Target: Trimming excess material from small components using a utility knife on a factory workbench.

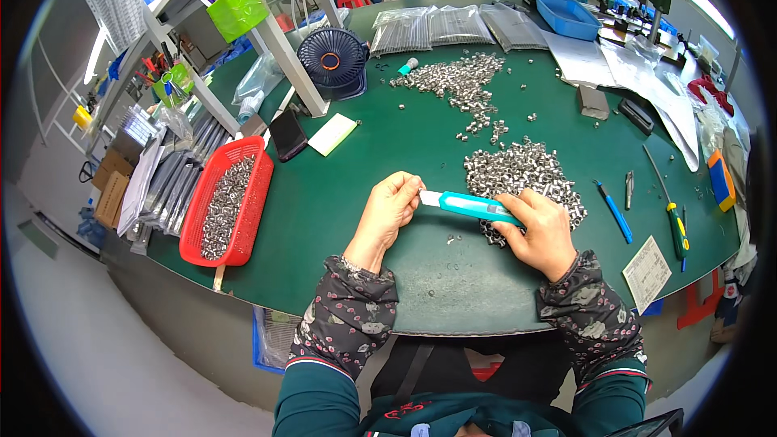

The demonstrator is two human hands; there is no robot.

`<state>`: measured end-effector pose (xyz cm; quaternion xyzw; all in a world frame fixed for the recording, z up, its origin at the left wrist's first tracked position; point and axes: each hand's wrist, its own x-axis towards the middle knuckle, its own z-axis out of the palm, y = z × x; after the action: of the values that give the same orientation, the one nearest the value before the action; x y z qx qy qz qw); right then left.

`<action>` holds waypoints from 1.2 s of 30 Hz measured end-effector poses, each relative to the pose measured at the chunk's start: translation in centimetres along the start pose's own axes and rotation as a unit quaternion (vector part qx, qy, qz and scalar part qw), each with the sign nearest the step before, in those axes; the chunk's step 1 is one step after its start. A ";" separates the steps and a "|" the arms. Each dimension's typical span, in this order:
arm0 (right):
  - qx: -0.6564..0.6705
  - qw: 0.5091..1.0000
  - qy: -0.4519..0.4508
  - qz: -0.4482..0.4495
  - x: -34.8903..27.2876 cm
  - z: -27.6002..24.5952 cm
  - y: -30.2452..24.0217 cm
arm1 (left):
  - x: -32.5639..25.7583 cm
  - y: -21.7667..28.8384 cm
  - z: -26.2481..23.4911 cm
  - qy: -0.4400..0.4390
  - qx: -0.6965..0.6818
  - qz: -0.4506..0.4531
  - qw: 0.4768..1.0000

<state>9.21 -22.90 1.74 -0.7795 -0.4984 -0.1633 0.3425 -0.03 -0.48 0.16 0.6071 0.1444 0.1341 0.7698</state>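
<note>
Head cam: right hand [538, 233] is wrapped around a teal utility knife [476, 206] over the near middle of the green table [340, 186]. Left hand [386, 214] has its fingertips pinched at the knife's left end, can't tell on what. 2 piles of small metal parts [522, 174] farther off, red basket [256, 210] left.
</note>
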 end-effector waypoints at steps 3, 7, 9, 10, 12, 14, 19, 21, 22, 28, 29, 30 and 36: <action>-0.038 0.998 0.031 -0.033 0.1 0.1 -0.3 | -0.1 0.0 0.0 -0.009 -0.093 -0.042 0.995; 0.016 0.996 0.091 0.000 0.3 0.0 -0.1 | -0.1 0.0 -0.3 -0.016 -0.118 -0.065 0.991; 0.015 0.996 0.087 0.001 0.2 0.1 0.2 | -0.1 0.1 -0.2 -0.005 -0.119 -0.060 0.991; 0.015 0.996 0.082 0.004 0.1 0.1 0.4 | -0.1 0.2 -0.1 -0.005 -0.119 -0.060 0.991; 0.014 0.997 0.073 0.009 0.1 0.2 0.3 | -0.3 0.4 0.1 -0.002 -0.115 -0.045 0.992; 0.012 0.998 0.068 0.007 0.1 0.3 0.3 | -0.2 0.4 -0.2 -0.009 -0.119 -0.037 0.992; 0.014 0.998 0.057 0.014 0.1 0.4 0.5 | -0.1 0.3 -0.3 -0.023 -0.151 -0.012 0.988; 0.016 0.998 0.058 0.015 0.1 0.5 0.5 | 0.0 0.3 -0.3 -0.028 -0.173 -0.007 0.985; 0.019 0.998 0.053 0.015 0.1 0.5 0.5 | 0.0 0.4 -0.2 -0.029 -0.172 -0.008 0.985; 0.036 0.999 0.029 0.013 0.1 0.4 0.4 | 0.3 -0.3 -0.8 -0.037 -0.203 0.008 0.979; 0.038 0.999 0.019 0.016 0.1 0.4 0.4 | 0.3 -0.3 -0.8 -0.036 -0.206 0.007 0.978; 0.038 0.999 0.020 0.017 0.1 0.4 0.4 | 0.3 -0.3 -0.7 -0.036 -0.209 0.005 0.977; 0.055 0.998 0.019 0.016 0.1 0.4 0.5 | 0.1 0.0 -0.3 -0.040 -0.175 0.004 0.984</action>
<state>9.66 -22.68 1.29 -0.7644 -0.4871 -0.1450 0.3967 -0.08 -0.21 0.11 0.4681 0.0853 0.1362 0.8689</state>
